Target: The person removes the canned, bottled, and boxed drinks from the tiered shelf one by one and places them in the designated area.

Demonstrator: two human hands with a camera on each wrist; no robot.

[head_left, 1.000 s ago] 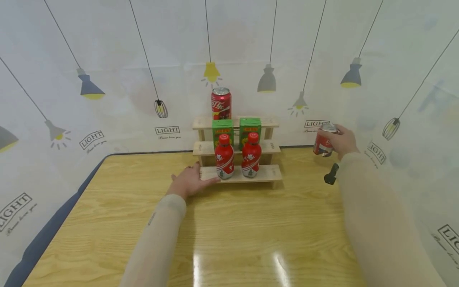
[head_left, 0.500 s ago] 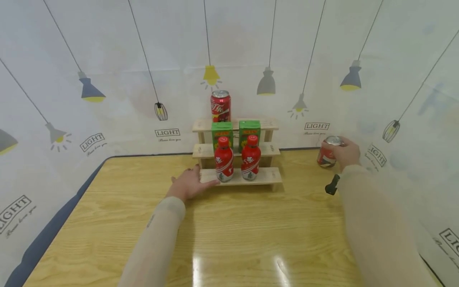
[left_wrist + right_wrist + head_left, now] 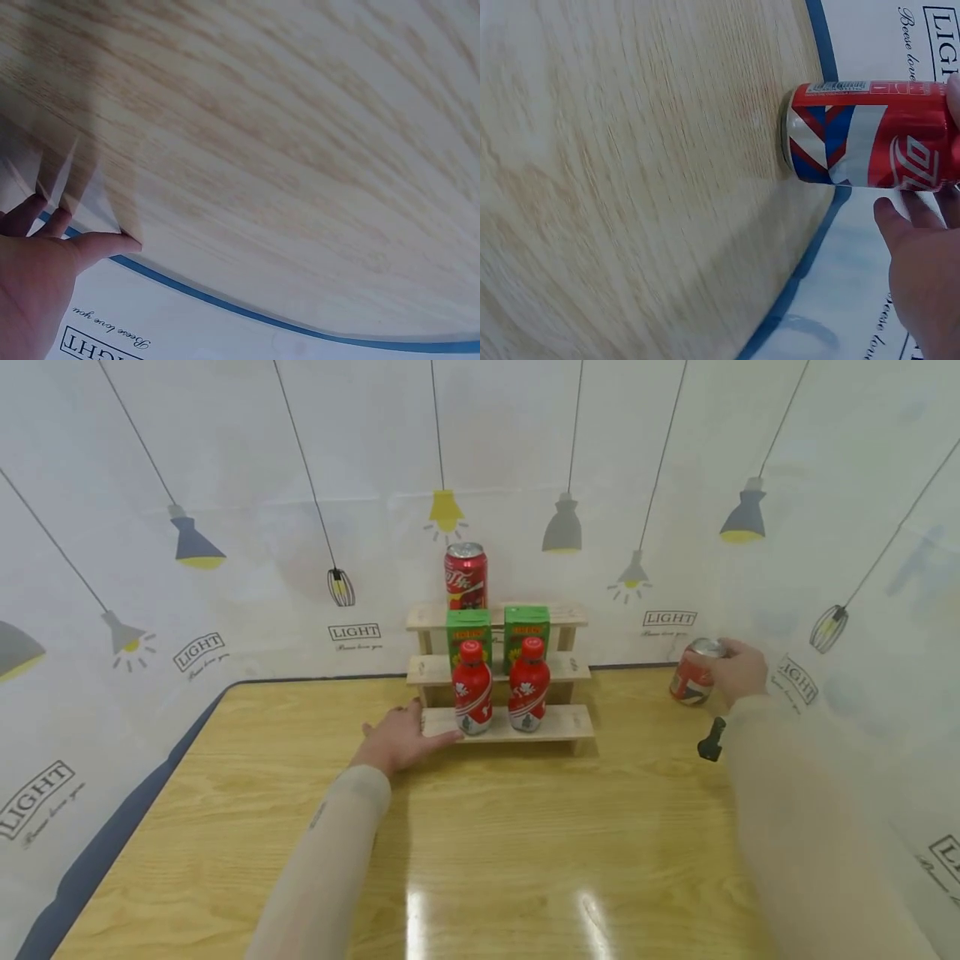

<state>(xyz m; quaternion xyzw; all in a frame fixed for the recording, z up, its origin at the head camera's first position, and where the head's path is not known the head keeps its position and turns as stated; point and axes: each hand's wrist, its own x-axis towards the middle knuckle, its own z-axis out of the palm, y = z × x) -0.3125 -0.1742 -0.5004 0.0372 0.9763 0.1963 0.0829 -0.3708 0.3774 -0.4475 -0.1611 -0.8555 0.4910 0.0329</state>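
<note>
My right hand [image 3: 738, 670] grips a red soda can [image 3: 692, 677] round its upper part, near the back right of the table. The can is upright with its base right at the tabletop; blue and white stripes on the can [image 3: 847, 142] show in the right wrist view. My left hand [image 3: 396, 739] rests at the left end of the lowest step of a three-step wooden shelf [image 3: 566, 724], its thumb stretched along the front edge. Two red bottles [image 3: 472, 693] stand on that lowest step, two green drink cartons [image 3: 527, 625] on the middle one, and a second red can [image 3: 466, 578] on top.
The wood-grain table [image 3: 517, 827] meets a lamp-printed white backdrop [image 3: 300, 460] along a dark blue edge. A small black piece [image 3: 711, 740] sits by the right wrist. The shelf's back is close to the rear backdrop.
My right hand has lowered the can to the tabletop and shifted a little to the right. The left hand and the things on the shelf have stayed put.
</note>
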